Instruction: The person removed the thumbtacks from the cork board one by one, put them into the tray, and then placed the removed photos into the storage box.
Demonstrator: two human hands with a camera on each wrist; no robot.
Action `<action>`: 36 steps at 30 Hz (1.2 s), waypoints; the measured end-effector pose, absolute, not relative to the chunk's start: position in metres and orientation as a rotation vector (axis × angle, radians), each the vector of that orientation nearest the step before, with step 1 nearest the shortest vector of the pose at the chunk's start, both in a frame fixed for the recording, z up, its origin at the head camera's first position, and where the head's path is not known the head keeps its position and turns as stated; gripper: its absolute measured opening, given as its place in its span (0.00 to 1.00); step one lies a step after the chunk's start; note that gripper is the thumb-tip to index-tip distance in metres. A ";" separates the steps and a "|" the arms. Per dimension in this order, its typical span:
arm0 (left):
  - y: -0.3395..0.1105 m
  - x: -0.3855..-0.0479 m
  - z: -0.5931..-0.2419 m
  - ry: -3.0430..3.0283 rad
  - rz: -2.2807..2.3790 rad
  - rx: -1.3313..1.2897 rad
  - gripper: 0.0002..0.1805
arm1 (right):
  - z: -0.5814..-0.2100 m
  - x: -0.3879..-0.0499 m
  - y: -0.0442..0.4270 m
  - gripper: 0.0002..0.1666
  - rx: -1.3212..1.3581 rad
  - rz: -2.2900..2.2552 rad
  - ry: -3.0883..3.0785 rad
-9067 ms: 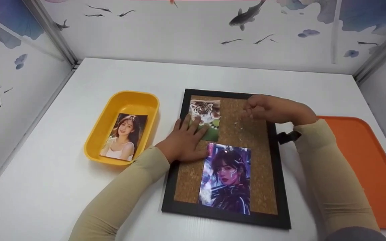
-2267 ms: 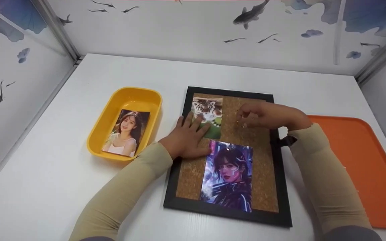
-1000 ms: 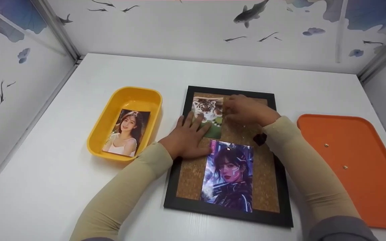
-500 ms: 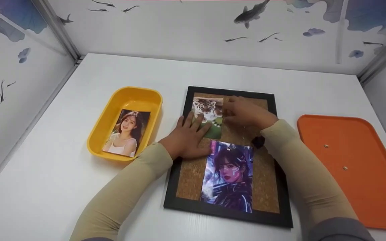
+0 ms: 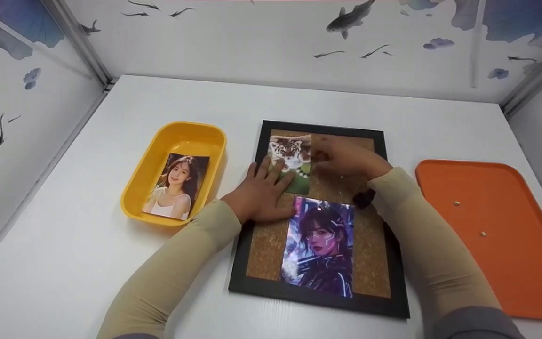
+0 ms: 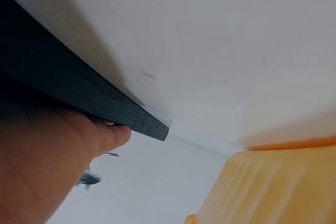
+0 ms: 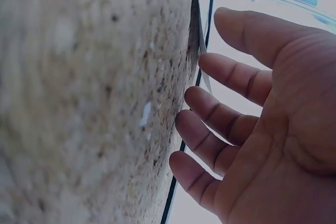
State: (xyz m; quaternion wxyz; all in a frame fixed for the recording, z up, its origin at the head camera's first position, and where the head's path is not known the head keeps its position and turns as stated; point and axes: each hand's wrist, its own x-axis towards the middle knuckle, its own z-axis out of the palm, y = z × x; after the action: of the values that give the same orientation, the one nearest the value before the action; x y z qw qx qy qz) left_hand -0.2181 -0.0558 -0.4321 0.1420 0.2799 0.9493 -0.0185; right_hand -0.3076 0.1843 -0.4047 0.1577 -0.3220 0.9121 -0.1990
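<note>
A cork board point(image 5: 372, 245) in a black frame lies on the white table. My left hand point(image 5: 261, 197) is spread flat on it, fingers over the lower left of a tiger cub photo point(image 5: 290, 148); its wrist view shows the hand point(image 6: 47, 161) by the frame's dark side point(image 6: 115, 103). At the photo's right edge is my right hand point(image 5: 348, 157). In the right wrist view its fingers point(image 7: 210, 106) are loosely bent, index tip at the photo's slightly raised edge, nothing between thumb and index. A purple portrait print point(image 5: 320, 254) bears a small pin point(image 5: 319, 208) at its top.
To the left stands a yellow basin point(image 5: 130, 202) containing a portrait photo point(image 5: 174, 188). An orange tray point(image 5: 511, 278) on the right holds two small pins, a far pin point(image 5: 457, 203) and a near pin point(image 5: 483, 234). Printed wall panels close off the table's back and sides.
From above the cork on the right, my right hand has moved left to the tiger photo's edge, uncovering the tray's pins. My left hand has stayed on the photo. The last half second shows little change.
</note>
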 end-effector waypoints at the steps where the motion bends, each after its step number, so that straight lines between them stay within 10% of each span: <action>1: -0.056 -0.218 -0.432 2.739 -0.055 0.805 0.51 | -0.404 -0.307 0.183 0.17 -0.900 -0.596 2.600; 36: -0.056 -0.219 -0.433 2.737 -0.059 0.803 0.53 | -0.412 -0.300 0.160 0.21 -0.159 -1.646 1.928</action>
State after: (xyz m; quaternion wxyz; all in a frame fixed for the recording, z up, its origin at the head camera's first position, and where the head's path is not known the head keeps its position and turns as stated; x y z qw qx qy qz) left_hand -0.2193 -0.0563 -0.4330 0.1439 0.2785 0.9494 -0.0205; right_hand -0.3000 0.1595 -0.4119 0.2962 -0.0597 0.7251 -0.6188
